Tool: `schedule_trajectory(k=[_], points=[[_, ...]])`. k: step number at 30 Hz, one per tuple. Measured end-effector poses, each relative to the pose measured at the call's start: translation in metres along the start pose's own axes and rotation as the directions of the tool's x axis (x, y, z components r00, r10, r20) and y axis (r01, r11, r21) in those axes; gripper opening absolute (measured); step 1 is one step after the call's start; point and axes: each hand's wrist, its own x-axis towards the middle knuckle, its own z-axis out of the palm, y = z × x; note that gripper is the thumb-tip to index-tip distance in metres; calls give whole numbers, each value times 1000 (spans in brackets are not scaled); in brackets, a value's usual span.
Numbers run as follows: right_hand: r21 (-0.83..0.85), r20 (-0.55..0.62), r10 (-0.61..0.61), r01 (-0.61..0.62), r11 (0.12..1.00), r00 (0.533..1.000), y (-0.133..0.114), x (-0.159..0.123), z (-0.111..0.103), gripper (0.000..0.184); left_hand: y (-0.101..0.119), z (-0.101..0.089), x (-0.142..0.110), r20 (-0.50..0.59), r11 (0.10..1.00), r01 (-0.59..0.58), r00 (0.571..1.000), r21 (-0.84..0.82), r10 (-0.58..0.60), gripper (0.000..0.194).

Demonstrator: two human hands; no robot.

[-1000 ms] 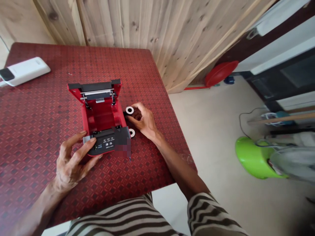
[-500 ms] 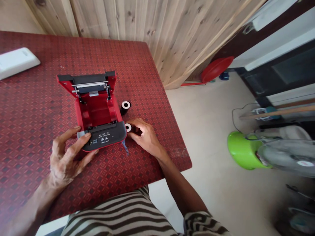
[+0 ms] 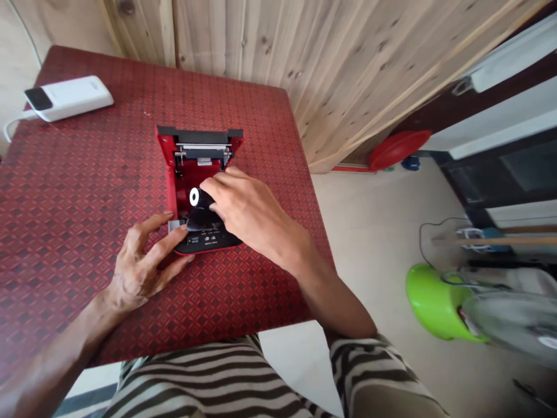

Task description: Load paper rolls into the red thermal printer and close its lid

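A small red and black printer [image 3: 172,194] stands on the table with its lid [image 3: 204,139] raised, showing rollers inside the lid. My left hand [image 3: 137,261] grips its front left corner, with fingers on the black panel and along the side. My right hand [image 3: 261,215] reaches over the open bay from the right, holding a black ribbon roll [image 3: 202,199] with a white core. A strip of shiny black film [image 3: 201,218] hangs from the roll over the front panel. The right fingertips and the roll's far end are partly hidden.
A white power bank [image 3: 76,97] with a cable lies at the back left of the red patterned table [image 3: 252,290]. Wooden panelling rises behind. On the floor to the right are a green tub [image 3: 429,302], a fan and a red basin [image 3: 398,148].
My right hand has lifted the ribbon roll from beside the printer and brought it left over the open bay. The left hand keeps its hold on the corner. The view has shifted.
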Motion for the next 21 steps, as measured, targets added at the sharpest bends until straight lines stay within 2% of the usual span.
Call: schedule_trajectory(k=[2, 5, 11, 14, 16, 19, 21], points=[[-88, 129, 25, -14, 996, 991, -5, 15, 3, 24, -1, 1, -2, 10, 1000, 10, 1000, -5, -10, 77], [-167, 251, 52, -10, 986, 967, -7, 28, 5, 29, -3, 3, -4, 4, 1000, 15, 1000, -20, -15, 76], [-223, 313, 85, -14, 975, 946, -5, 38, 7, 30, -4, 2, -6, 12, 1000, 12, 1000, -21, -12, 74], [-201, 320, 79, -14, 979, 944, -3, 37, 7, 30, -4, 2, -5, 13, 1000, 0, 1000, -2, 0, 74], [-150, 284, 55, -12, 989, 957, 0, 32, 5, 29, -4, 2, -5, 17, 1000, 0, 1000, -2, 1, 75], [1, 190, -2, 2, 1000, 982, 7, 18, -2, 26, -4, -1, -4, 33, 1000, 2, 999, -22, -1, 76], [151, 131, -88, 68, 986, 987, 11, 5, -6, 19, -4, -7, -2, 39, 998, -1, 999, -56, 3, 79]])
